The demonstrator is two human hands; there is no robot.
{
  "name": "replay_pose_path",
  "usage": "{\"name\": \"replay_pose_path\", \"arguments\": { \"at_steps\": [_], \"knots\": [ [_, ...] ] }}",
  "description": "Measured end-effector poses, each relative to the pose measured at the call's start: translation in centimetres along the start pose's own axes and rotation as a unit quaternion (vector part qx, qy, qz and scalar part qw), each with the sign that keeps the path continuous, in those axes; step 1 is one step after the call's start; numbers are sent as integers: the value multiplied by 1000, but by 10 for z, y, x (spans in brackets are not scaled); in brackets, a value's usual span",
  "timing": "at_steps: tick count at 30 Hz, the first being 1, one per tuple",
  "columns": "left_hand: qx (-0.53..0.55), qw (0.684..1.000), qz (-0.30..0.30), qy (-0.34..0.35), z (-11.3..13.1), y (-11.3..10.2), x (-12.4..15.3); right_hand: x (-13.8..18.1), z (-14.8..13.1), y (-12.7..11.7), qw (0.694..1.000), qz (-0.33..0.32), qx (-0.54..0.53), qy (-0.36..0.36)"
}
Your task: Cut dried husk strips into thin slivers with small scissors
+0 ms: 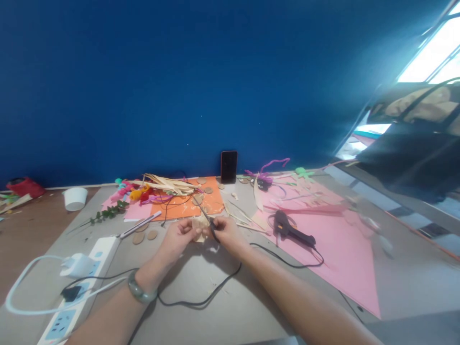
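Note:
My left hand (178,238) is closed on a small pale tan piece of straw-like material (200,230), held just above the grey table (215,306). My right hand (227,233) grips a pair of dark scissors (205,216), whose blades point up and to the left over that piece. Both hands meet near the middle of the table. A green bangle (139,290) circles my left wrist.
A black glue gun (292,231) lies on pink paper (341,258) to the right, its cord looping under my arms. A white power strip (84,282) sits at the left. Orange paper (179,203), straw strips (168,184), pipe cleaners, wooden discs (143,236), a white cup (75,198) and an upright phone (229,166) lie beyond.

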State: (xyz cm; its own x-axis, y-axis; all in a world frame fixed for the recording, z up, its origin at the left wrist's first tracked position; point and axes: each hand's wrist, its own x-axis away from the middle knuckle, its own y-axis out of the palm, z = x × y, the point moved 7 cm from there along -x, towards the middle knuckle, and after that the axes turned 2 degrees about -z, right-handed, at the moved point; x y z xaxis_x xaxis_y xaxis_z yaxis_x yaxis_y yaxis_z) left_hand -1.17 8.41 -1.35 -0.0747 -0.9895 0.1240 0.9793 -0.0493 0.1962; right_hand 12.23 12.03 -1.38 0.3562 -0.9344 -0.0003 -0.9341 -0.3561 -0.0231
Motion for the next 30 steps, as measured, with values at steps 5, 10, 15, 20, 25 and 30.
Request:
{"name": "replay_pose_path", "arguments": {
  "at_steps": [5,10,15,20,25,30],
  "knots": [
    [-27,999,2,25,4,-1,0,0,-4,-3,1000,12,-18,5],
    [-44,997,-24,50,3,2,1,2,-10,-2,998,4,-58,3],
    [-39,996,-31,68,2,3,1,6,-15,-1,995,-1,-101,8],
    [-25,997,-45,55,3,5,3,6,-12,-1,989,8,-146,31],
    [-19,998,-49,43,6,6,5,4,-9,-1,988,1,-154,27],
    [-16,998,-53,38,6,7,6,4,-11,-3,992,3,-125,25]
  ]
}}
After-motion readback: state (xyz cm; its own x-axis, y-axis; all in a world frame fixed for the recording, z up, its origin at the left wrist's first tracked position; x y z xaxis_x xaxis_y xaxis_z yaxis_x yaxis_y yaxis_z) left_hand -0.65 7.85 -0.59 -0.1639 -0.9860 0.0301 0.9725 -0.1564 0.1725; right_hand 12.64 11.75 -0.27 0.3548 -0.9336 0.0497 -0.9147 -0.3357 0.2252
